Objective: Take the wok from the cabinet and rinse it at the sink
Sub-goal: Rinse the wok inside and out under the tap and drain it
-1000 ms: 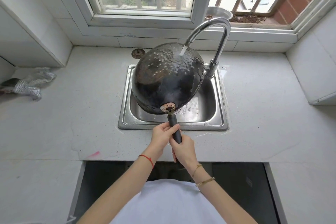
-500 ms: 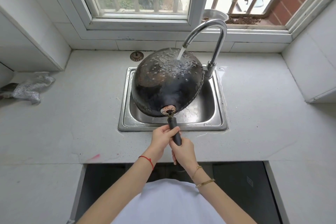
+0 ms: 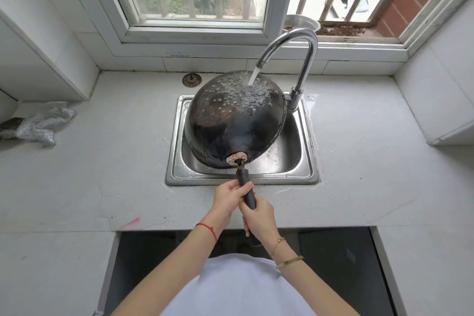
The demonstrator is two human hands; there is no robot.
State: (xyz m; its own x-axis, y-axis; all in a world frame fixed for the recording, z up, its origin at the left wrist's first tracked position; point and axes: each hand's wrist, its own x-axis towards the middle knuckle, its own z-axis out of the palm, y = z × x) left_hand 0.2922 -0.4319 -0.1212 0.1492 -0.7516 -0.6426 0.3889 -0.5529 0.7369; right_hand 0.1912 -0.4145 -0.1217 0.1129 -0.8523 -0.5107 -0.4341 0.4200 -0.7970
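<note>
A black wok [image 3: 230, 120] is held upside down over the steel sink [image 3: 306, 159], its rounded underside facing up and beaded with water. The chrome tap [image 3: 302, 59] is running, and its stream lands on the wok's far upper side. The wok's black handle [image 3: 246, 188] points toward me. My left hand [image 3: 229, 199] wraps the handle from the left, and my right hand [image 3: 260, 217] grips its end just behind. The wok's inside is hidden.
A sink strainer plug [image 3: 191, 80] lies on the counter behind the sink. A crumpled silver-grey cloth [image 3: 42, 124] sits at the far left. A metal bowl [image 3: 302, 23] stands on the window sill. A dark open cabinet [image 3: 333, 264] lies below the counter edge.
The wok has stayed under the running water with only a slight shift; both hands keep the same grip on the handle.
</note>
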